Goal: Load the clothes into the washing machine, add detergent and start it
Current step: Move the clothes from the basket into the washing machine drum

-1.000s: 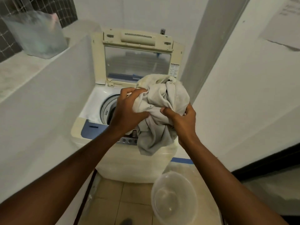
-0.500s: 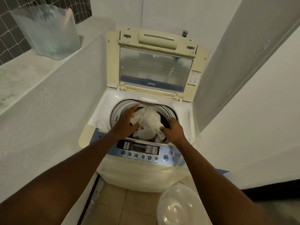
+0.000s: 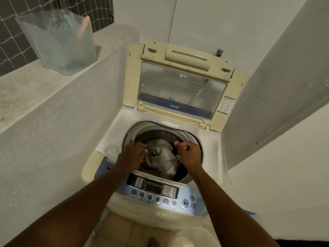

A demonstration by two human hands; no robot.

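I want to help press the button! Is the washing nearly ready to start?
Not quite. The lid is up and a grey cloth is in the drum. The left hand grips it while the right hand curls beside it. No detergent shows in the drum, and the start button is untouched.

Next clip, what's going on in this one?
A person is loading a washing machine whose lid stands open. A grey cloth lies in the drum. The left hand curls its fingers into the cloth's left side. The right hand is curled at the cloth's right edge, but it is unclear whether it grips a fold. Neither hand is on the control panel.
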